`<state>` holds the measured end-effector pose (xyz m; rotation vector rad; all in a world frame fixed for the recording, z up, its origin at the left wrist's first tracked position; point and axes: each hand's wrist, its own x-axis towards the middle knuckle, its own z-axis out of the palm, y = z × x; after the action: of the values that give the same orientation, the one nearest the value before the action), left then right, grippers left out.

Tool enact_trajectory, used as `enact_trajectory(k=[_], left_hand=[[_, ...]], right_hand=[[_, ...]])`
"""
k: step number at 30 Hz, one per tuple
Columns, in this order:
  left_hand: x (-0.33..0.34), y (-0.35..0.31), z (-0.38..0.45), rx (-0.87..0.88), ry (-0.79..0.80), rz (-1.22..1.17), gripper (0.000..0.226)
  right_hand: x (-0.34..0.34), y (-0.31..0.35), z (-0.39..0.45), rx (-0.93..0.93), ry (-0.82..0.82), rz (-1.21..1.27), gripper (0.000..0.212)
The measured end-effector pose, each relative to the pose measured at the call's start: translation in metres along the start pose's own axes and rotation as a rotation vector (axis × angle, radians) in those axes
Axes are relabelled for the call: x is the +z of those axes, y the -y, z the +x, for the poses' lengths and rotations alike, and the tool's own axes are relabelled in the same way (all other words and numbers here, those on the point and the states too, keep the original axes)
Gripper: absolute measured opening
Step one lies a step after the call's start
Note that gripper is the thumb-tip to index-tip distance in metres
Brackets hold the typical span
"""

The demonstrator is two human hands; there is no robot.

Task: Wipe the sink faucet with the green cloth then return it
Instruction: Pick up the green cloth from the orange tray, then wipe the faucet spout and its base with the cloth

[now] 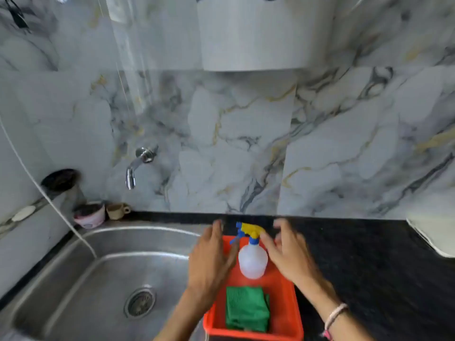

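A folded green cloth [247,308] lies in the near end of an orange tray [285,308] on the black counter, right of the steel sink [73,279]. The chrome faucet [138,166] juts from the marble wall above the sink's back left. My left hand [211,259] hovers over the tray's left edge, fingers apart, holding nothing. My right hand [288,254] hovers over the tray's right side, also empty with fingers spread. Between them stands a white spray bottle [253,262] with a yellow and blue trigger head. Both hands are blurred.
A pink tub [89,215] and a small beige cup [118,210] sit at the sink's back left corner. A thin white cord [49,200] runs down into the basin. The drain [139,302] is near the sink's front. A white object [433,237] lies at the counter's right edge.
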<state>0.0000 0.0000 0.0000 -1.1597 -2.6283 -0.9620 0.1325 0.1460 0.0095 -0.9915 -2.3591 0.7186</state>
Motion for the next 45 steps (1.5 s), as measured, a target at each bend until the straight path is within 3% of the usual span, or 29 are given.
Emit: enact_trajectory(k=[2, 4, 7, 10, 12, 16, 18, 21, 23, 26, 31, 37, 42, 45], left_hand=[[0.036, 0.010, -0.016, -0.136, 0.282, -0.071, 0.036], [0.074, 0.025, -0.036, -0.161, 0.490, -0.014, 0.039], [0.114, 0.044, -0.050, -0.171, 0.651, 0.058, 0.059], [0.130, 0.049, -0.051, -0.233, 0.726, 0.061, 0.080], [0.134, 0.054, -0.046, -0.279, 0.721, 0.026, 0.090], [0.122, 0.063, -0.037, -0.354, 0.717, -0.102, 0.067], [0.106, 0.064, -0.032, -0.332, 0.697, -0.238, 0.055], [0.070, 0.067, -0.018, -0.392, 0.624, -0.748, 0.031], [0.029, 0.067, 0.000, -0.418, 0.554, -1.022, 0.033], [-0.037, 0.066, 0.046, -0.280, 0.452, -1.145, 0.037], [-0.145, 0.073, 0.136, -0.015, 0.344, -1.134, 0.029], [-0.214, 0.111, 0.210, 0.150, 0.150, -1.024, 0.028], [-0.216, 0.183, 0.250, 0.176, -0.048, -0.724, 0.040], [-0.206, 0.248, 0.274, 0.145, -0.224, -0.471, 0.049]], right_hand=[[0.034, -0.022, -0.013, 0.210, 0.319, -0.130, 0.045], [0.066, -0.044, -0.031, 0.388, 0.557, -0.191, 0.061], [0.103, -0.059, -0.042, 0.489, 0.579, -0.124, 0.093], [0.123, -0.067, -0.046, 0.546, 0.532, -0.078, 0.104], [0.129, -0.071, -0.050, 0.611, 0.497, 0.011, 0.088], [0.124, -0.072, -0.053, 0.724, 0.441, 0.389, 0.039], [0.111, -0.063, -0.049, 0.704, 0.405, 0.621, 0.041], [0.085, -0.039, -0.033, 0.612, 0.355, 0.849, 0.043], [0.069, -0.010, -0.015, 0.523, 0.345, 0.962, 0.039], [0.052, 0.051, 0.021, 0.369, 0.298, 1.120, 0.052], [0.035, 0.168, 0.087, 0.123, 0.363, 1.325, 0.048], [0.052, 0.262, 0.142, 0.042, 0.355, 1.339, 0.017], [0.113, 0.288, 0.163, 0.153, 0.211, 1.323, 0.033], [0.157, 0.289, 0.166, 0.154, 0.013, 1.162, 0.031]])
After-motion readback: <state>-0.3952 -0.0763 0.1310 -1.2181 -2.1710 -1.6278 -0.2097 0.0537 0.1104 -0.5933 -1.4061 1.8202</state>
